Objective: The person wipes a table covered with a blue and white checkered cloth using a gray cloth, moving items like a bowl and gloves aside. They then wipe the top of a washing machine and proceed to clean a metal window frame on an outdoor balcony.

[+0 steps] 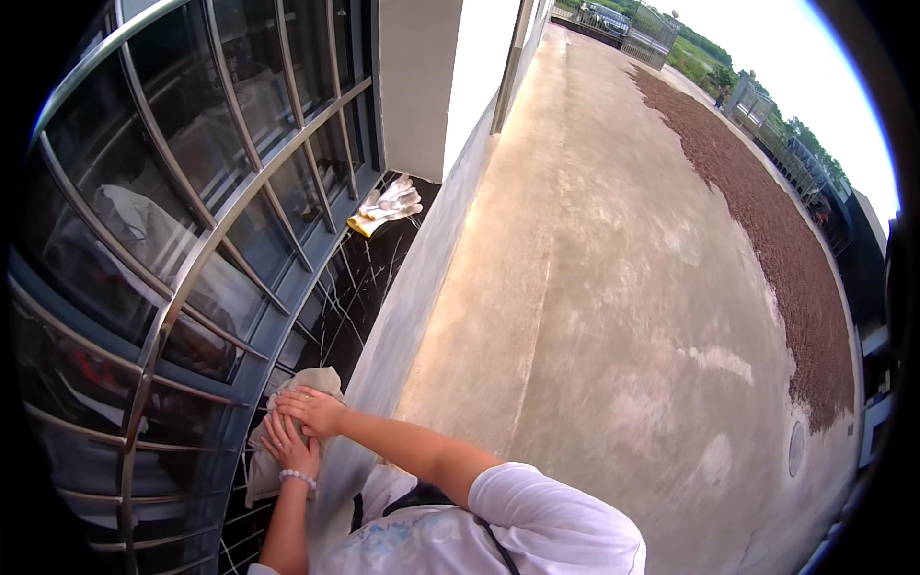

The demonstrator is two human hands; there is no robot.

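Note:
A folded beige cloth (320,379) lies on a black marble-patterned window sill (352,287), close to the barred window. My left hand (293,451), with a bead bracelet at the wrist and a ring, rests on the cloth with its fingers spread. Just above it, my right hand (313,411) lies palm down over the cloth's upper part, its fingertips near those of the left. Both hands press flat on the fabric, and neither visibly grips it; their palms are hidden. Farther up the sill is a pair of white work gloves (388,205) with a yellow cuff.
Curved metal window bars (215,230) stand along the left, before dark reflecting glass. A pale wall (420,86) closes the sill's far end. To the right, below the sill ledge, extends a concrete yard (611,287) with a long reddish-brown spread of material (776,237) and a fence beyond.

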